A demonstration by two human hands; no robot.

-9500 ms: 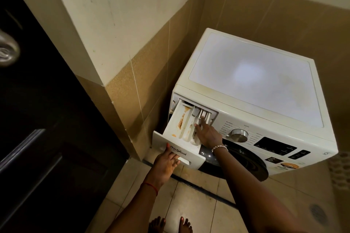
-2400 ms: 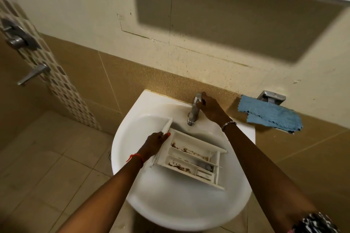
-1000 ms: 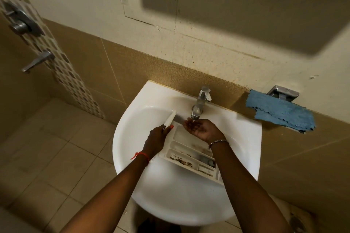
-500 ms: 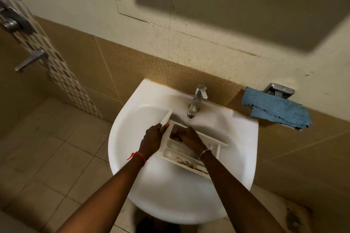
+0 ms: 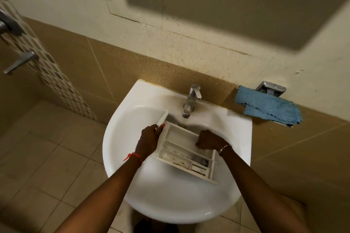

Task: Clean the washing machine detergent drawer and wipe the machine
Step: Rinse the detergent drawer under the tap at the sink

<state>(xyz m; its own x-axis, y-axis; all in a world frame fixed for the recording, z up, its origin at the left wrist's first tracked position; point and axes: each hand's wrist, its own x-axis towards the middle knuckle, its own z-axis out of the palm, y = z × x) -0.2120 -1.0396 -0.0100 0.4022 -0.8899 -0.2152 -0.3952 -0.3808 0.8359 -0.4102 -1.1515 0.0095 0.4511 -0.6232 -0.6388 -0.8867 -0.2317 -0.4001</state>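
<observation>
The white plastic detergent drawer (image 5: pixel 177 147) lay in the white ceramic basin (image 5: pixel 117 138) at the frame's centre, below the chrome tap (image 5: pixel 191 100). The left hand (image 5: pixel 149 138) clamped its fingers on the front panel; the right hand (image 5: pixel 208 140) reached inside, fingers bent, grip unclear.

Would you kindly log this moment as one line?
stage: rinse | drawer in sink under tap | left hand grips drawer front | right hand in drawer

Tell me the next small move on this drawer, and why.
Probably move the right hand to the nearest compartment of the detergent drawer and rub there: brownish residue shows in it, the far compartment looks clean, the tap runs, and the left hand grips the front panel.
</observation>
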